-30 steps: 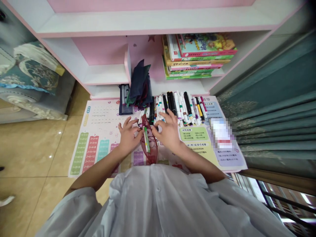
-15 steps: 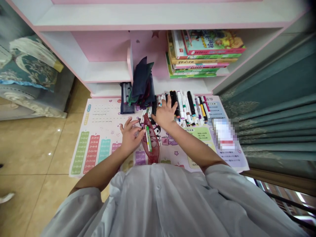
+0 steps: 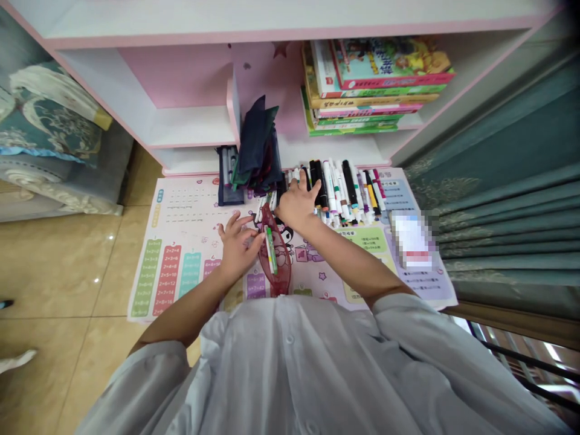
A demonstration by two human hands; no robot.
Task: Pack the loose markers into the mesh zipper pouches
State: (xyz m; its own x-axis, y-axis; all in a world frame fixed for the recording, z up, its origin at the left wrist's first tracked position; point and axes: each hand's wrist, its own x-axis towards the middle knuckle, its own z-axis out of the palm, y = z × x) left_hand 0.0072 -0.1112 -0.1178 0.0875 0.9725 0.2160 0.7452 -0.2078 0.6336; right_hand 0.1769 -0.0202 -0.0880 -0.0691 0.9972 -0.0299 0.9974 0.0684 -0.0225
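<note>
While a green-and-white marker [image 3: 270, 251] lay inside a red see-through pencil pouch [image 3: 277, 272], the left hand [image 3: 238, 246] and right hand [image 3: 296, 205] were spread to either side of it.

The pouch rested flat on a printed times-table mat [image 3: 199, 199], just below the packed rows of markers [image 3: 344, 190] — apparently set there so both hands could reach it. Its near edge lay by the left hand's fingers [image 3: 233, 225], which were open and gripped nothing, the thumb touching or just beside the pouch; the view could not settle which. The right hand's fingers [image 3: 312, 190] curled down over the marker ends — whether they pinched one could not be told. Beyond stood dark folded cloth bags [image 3: 256, 142] and stacked picture books [image 3: 376, 66] on a pink-and-white shelf [image 3: 194, 127].
</note>
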